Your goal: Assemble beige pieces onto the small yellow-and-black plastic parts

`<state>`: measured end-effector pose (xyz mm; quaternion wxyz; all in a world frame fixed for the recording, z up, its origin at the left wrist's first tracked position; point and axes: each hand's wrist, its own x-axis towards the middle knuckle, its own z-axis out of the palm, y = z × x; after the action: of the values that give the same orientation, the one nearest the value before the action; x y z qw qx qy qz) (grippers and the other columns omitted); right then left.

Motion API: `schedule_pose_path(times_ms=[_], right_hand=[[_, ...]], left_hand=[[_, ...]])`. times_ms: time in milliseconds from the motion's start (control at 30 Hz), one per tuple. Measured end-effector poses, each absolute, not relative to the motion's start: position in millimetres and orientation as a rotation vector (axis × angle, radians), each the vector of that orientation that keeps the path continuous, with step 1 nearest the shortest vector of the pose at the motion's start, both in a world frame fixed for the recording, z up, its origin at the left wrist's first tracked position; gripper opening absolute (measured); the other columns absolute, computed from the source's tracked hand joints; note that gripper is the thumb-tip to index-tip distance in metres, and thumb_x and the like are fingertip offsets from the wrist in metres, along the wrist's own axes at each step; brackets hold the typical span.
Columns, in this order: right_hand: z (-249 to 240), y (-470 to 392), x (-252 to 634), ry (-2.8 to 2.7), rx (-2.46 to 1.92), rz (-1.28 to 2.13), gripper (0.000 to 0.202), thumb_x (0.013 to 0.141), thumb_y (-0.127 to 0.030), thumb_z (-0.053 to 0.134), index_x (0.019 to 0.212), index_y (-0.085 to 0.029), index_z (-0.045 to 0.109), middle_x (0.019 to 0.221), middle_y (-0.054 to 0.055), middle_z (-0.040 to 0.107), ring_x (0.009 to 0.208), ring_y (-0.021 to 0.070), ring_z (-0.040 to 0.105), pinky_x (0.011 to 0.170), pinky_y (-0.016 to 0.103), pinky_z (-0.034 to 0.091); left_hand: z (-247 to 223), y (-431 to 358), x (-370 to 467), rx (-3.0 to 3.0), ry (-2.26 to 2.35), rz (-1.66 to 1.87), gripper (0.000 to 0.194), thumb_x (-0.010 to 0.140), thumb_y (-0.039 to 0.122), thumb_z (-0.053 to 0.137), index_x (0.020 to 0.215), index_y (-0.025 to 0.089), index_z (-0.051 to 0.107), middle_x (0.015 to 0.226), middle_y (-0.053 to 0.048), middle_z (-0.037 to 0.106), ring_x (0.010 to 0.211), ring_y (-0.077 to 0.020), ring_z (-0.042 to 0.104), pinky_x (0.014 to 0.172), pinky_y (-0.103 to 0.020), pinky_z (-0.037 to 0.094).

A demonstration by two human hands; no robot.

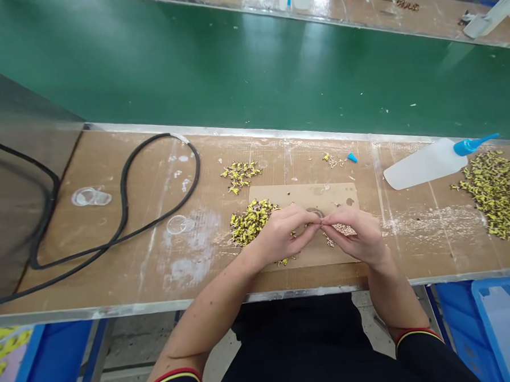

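My left hand (pixel 289 230) and my right hand (pixel 356 231) meet fingertip to fingertip over a cardboard sheet (pixel 263 193). Both are closed in a pinch, and whatever sits between the fingertips is too small to make out. Just left of my left hand lies a heap of small yellow-and-dark parts (pixel 250 222). Partly hidden under my right fingers are tiny pale pieces (pixel 345 229). A round, ring-like thing (pixel 315 212) shows behind the fingertips, mostly covered.
A white squeeze bottle (pixel 424 164) with a blue nozzle lies right, beside a large pile of yellow parts (pixel 501 198). A smaller yellow cluster (pixel 239 174) and a blue cap (pixel 352 158) lie farther back. A black cable (pixel 124 192) loops at left. A green belt (pixel 231 72) runs behind.
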<state>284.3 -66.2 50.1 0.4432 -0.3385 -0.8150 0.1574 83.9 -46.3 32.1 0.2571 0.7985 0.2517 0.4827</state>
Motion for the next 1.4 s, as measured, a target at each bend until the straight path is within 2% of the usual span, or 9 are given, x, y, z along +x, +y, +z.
schedule_pose_path(times_ms=[233, 433, 600, 733, 833, 933, 1100, 1400], right_hand=[[54.9, -67.2, 281.7, -1.983, -0.907, 0.454, 0.012, 0.092, -0.015, 0.07, 0.099, -0.025, 0.071, 0.083, 0.003, 0.079, 0.072, 0.0184, 0.075, 0.064, 0.034, 0.063], [57.2, -67.6, 274.5, -1.9, -0.948, 0.532, 0.012, 0.091, -0.012, 0.067, 0.091, -0.024, 0.07, 0.078, 0.003, 0.077, 0.07, 0.0166, 0.072, 0.064, 0.03, 0.06], [58.4, -65.5, 280.4, -1.898, -0.976, 0.608, 0.013, 0.09, -0.013, 0.064, 0.083, -0.023, 0.066, 0.071, 0.0, 0.072, 0.062, 0.0142, 0.065, 0.057, 0.029, 0.054], [55.8, -56.8, 297.9, -2.048, -1.131, 0.605, 0.013, 0.088, -0.015, 0.063, 0.078, -0.023, 0.064, 0.067, -0.001, 0.068, 0.056, 0.0122, 0.057, 0.055, 0.027, 0.047], [51.3, -50.3, 306.7, -2.187, -1.22, 0.577, 0.014, 0.087, -0.015, 0.061, 0.074, -0.021, 0.063, 0.062, -0.003, 0.062, 0.054, 0.0108, 0.053, 0.054, 0.026, 0.043], [47.8, -47.1, 308.3, -2.278, -1.288, 0.59, 0.015, 0.086, -0.015, 0.06, 0.073, -0.021, 0.062, 0.061, -0.003, 0.06, 0.054, 0.0105, 0.052, 0.056, 0.025, 0.041], [46.2, -46.5, 306.8, -2.335, -1.339, 0.624, 0.015, 0.088, -0.016, 0.06, 0.073, -0.021, 0.063, 0.063, -0.002, 0.061, 0.056, 0.0112, 0.053, 0.059, 0.025, 0.04], [46.9, -46.6, 307.7, -2.344, -1.353, 0.646, 0.015, 0.088, -0.017, 0.059, 0.074, -0.021, 0.063, 0.064, -0.002, 0.061, 0.057, 0.0115, 0.053, 0.059, 0.026, 0.039]], left_hand=[[27.7, -47.8, 85.7, 2.132, 0.654, 1.331, 0.005, 0.1, 0.017, 0.056, 0.097, 0.021, 0.059, 0.084, -0.003, 0.075, 0.073, -0.0135, 0.07, 0.069, -0.025, 0.055], [23.8, -48.9, 90.4, 2.08, 0.647, 1.391, 0.005, 0.099, 0.016, 0.056, 0.098, 0.02, 0.058, 0.084, -0.003, 0.074, 0.073, -0.0122, 0.07, 0.066, -0.023, 0.054], [28.7, -49.0, 87.4, 2.057, 0.701, 1.352, 0.006, 0.096, 0.017, 0.063, 0.1, 0.02, 0.061, 0.086, -0.002, 0.075, 0.074, -0.0121, 0.071, 0.069, -0.023, 0.056], [28.7, -41.5, 75.7, 1.935, 0.855, 1.362, 0.022, 0.091, 0.02, 0.068, 0.112, 0.019, 0.063, 0.091, -0.004, 0.076, 0.078, -0.0145, 0.072, 0.075, -0.027, 0.059], [25.7, -34.1, 67.7, 1.829, 0.979, 1.393, 0.02, 0.092, 0.02, 0.067, 0.112, 0.019, 0.065, 0.09, -0.004, 0.076, 0.08, -0.014, 0.072, 0.077, -0.028, 0.059], [24.6, -30.3, 64.1, 1.781, 1.086, 1.398, 0.017, 0.096, 0.03, 0.067, 0.108, 0.019, 0.068, 0.085, -0.002, 0.075, 0.075, -0.0118, 0.072, 0.072, -0.025, 0.058], [25.1, -29.9, 64.0, 1.746, 1.158, 1.402, 0.028, 0.101, 0.045, 0.059, 0.105, 0.019, 0.069, 0.079, 0.0, 0.072, 0.068, -0.0096, 0.07, 0.064, -0.021, 0.055], [24.5, -26.5, 62.9, 1.718, 1.128, 1.438, 0.034, 0.107, 0.047, 0.044, 0.111, 0.02, 0.065, 0.072, 0.003, 0.066, 0.062, -0.0078, 0.068, 0.062, -0.021, 0.053]])
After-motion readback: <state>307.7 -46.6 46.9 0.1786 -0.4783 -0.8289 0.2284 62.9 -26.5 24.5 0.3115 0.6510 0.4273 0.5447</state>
